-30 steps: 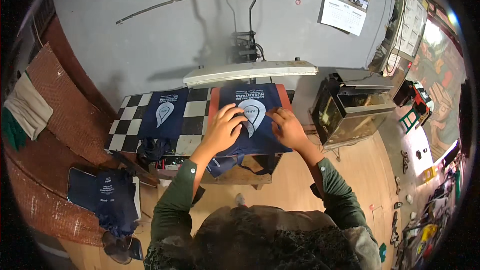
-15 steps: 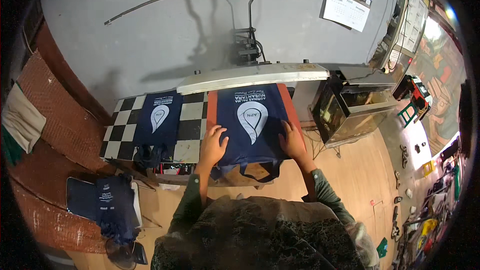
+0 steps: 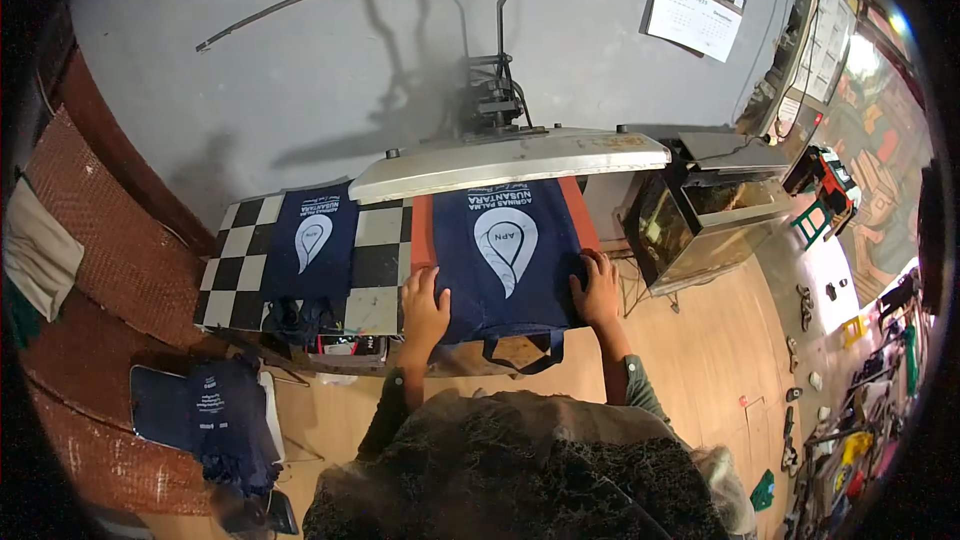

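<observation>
A navy tote bag (image 3: 456,250) with a white leaf-shaped print lies flat on the orange-red bed (image 3: 422,232) of a heat press. Its handles (image 3: 530,364) hang over the near edge. My left hand (image 3: 426,312) rests at the bag's near left side, fingers outstretched. My right hand (image 3: 599,292) lies at the near right side, fingers apart. Neither hand grips anything. The press's silver upper plate (image 3: 510,162) is raised beyond the bag and hides its far edge.
Left of the press, another printed navy bag (image 3: 280,262) lies on a black-and-white checkered table (image 3: 372,310). More navy fabric (image 3: 228,420) drapes over a chair at lower left. A glass tank (image 3: 690,235) stands to the right. Assorted clutter (image 3: 855,440) lines the far right.
Both hands have slid slightly toward me and a little farther apart along the bag's sides. The bag stays on the press bed, and the view has shifted slightly.
</observation>
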`<state>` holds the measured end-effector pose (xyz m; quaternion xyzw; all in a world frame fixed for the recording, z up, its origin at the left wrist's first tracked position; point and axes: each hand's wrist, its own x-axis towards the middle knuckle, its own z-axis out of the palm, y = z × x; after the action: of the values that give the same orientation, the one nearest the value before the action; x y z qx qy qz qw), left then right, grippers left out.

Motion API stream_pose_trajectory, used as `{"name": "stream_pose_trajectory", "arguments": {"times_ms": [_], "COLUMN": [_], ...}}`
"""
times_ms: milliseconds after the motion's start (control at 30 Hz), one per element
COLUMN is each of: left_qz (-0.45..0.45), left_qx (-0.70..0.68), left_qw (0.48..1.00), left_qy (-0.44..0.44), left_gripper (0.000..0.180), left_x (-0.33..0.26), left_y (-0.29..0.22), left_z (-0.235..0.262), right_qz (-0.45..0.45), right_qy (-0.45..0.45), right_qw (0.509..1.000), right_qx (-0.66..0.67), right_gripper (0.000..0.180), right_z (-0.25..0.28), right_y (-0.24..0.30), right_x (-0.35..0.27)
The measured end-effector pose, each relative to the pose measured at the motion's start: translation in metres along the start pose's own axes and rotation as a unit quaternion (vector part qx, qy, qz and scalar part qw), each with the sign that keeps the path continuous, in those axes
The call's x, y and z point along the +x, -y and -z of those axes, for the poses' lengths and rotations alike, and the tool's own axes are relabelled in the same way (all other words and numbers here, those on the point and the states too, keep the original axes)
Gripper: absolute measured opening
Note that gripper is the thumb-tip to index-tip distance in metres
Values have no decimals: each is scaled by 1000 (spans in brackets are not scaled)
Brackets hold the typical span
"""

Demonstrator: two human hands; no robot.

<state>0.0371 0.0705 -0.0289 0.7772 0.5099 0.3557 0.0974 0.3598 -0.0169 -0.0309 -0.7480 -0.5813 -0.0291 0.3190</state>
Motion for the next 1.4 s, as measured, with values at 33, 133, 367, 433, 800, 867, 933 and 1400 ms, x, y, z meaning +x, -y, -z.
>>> {"name": "stream_pose_trajectory", "arguments": {"times_ms": [33, 133, 367, 433, 800, 867, 933, 1400], "left_qz": [-11, -37, 120, 143, 245, 280, 314, 327], "left_qx": [-24, -118, -385, -459, -602, -625, -643, -621], "left_qw": [1000, 992, 914, 874, 754, 724, 695, 712], "left_qy": [16, 16, 56, 70, 94, 83, 68, 7], "left_gripper": [42, 42, 45, 47, 57, 54, 51, 52], "left_x": [2, 5, -8, -23, -105, -107, -110, -162], "left_y": [-2, 1, -3, -6, 6, -22, -39, 7], "left_z": [5, 3, 11, 24, 3, 21, 39, 114], "right_qz": [11, -1, -37, -178, -252, -239, -236, -230], "right_qy": [6, 10, 17, 117, 174, 164, 155, 184], "right_qw": [1000, 998, 886, 752, 546, 556, 576, 654], "right_qx": [-16, 65, 463, 624, 780, 779, 767, 697], "right_gripper": [49, 49, 63, 81, 79, 80, 79, 66], "right_z": [2, -8, 19, 39, 55, 52, 47, 23], "right_y": [0, -3, 33, 39, 50, 47, 43, 92], "right_x": [1, 4, -12, -24, -97, -103, -112, -149]}}
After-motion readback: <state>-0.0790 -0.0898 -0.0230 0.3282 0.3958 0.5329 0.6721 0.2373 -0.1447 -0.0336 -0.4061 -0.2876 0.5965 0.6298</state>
